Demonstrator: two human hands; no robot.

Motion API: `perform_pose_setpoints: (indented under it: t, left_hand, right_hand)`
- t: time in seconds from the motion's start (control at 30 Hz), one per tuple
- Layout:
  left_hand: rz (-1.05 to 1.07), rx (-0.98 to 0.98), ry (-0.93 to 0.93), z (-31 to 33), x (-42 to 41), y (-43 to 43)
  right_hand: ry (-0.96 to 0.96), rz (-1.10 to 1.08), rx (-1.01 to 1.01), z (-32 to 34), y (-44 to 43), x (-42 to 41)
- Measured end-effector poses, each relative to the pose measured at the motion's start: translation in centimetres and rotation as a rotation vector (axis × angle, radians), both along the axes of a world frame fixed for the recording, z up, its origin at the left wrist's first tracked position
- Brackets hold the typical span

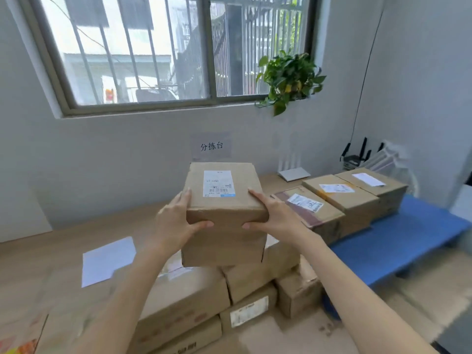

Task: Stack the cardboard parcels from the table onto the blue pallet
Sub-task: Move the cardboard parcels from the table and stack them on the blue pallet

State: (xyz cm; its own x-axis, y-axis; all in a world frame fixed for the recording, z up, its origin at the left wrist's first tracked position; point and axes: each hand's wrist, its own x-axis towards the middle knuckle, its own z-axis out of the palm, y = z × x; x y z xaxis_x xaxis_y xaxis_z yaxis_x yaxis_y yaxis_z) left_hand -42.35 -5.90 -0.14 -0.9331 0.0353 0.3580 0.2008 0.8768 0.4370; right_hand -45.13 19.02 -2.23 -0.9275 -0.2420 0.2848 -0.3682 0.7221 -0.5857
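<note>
Wooden table (pixel 63 251) | both hands (pixel 176 221) clasp raised parcel (pixel 224 215) by its sides

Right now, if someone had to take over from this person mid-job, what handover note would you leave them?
Left hand and right hand: both in a grip on one box, held up above the table.
Done: three boxes sit in a row on the blue pallet: near, middle, far.
Left: set the held box on the pallet, then move the pile of boxes below the hands. The front half of the pallet is bare.
</note>
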Motion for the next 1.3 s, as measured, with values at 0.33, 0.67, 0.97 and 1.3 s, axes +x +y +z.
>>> perform_pose_setpoints:
  t: [0.33,0.67,0.97,1.3]
  left_hand:
    - [-0.106,0.075,-0.02,-0.5,-4.0,27.1]
    - [-0.226,0.001,0.026,0.8,-11.2,45.5]
    - [-0.294,0.029,0.033,1.1,-21.3,58.3]
    - [-0.351,0.039,0.075,2.1,-31.0,69.8]
  right_hand:
    - [-0.06,-0.093,-0.028,1.1,27.0,-1.3]
    - [-0.098,-0.224,-0.11,1.0,45.6,-6.2]
    - [-0.078,-0.284,-0.069,3.0,58.5,-15.1]
    - [-0.062,-0.307,-0.045,5.4,70.5,-24.7]
